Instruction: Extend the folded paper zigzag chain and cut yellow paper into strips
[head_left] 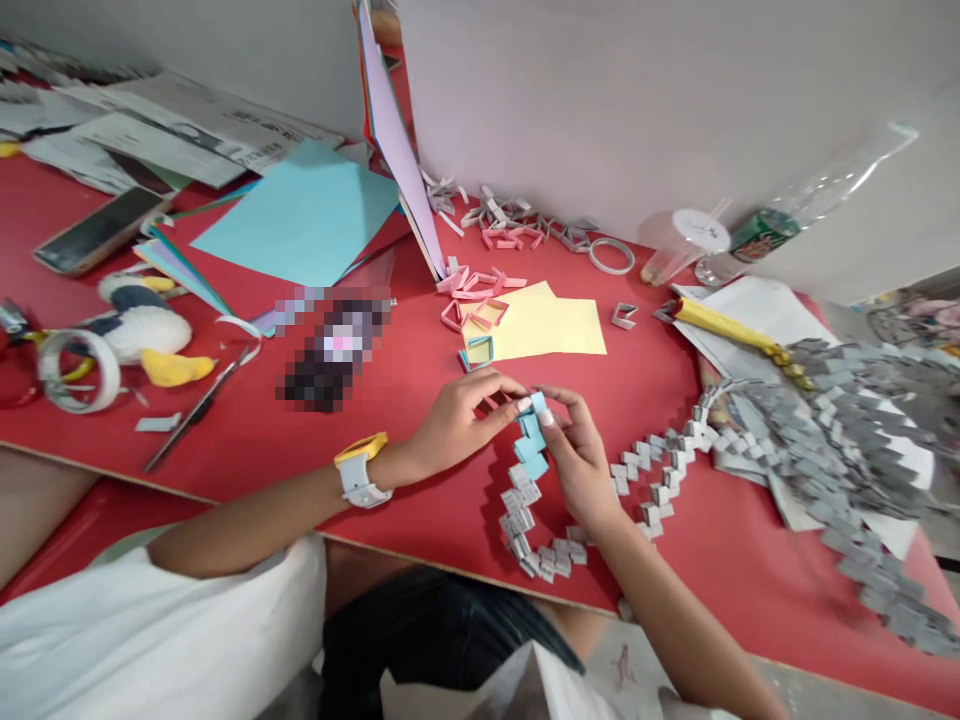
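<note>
My left hand, with a white and yellow watch on its wrist, pinches the top of a folded paper chain over the red table. My right hand grips the same end from the right. The chain's top links are light blue; below them grey links curl down toward the table's near edge and run right to a large grey woven paper piece. Both hands' fingers are closed on the blue end.
Loose pink and blue folded pieces lie on a yellow sheet behind the hands. Blue paper, newspapers, a phone, a tape roll, scissors and a soft toy sit at left. A plastic bottle lies at right.
</note>
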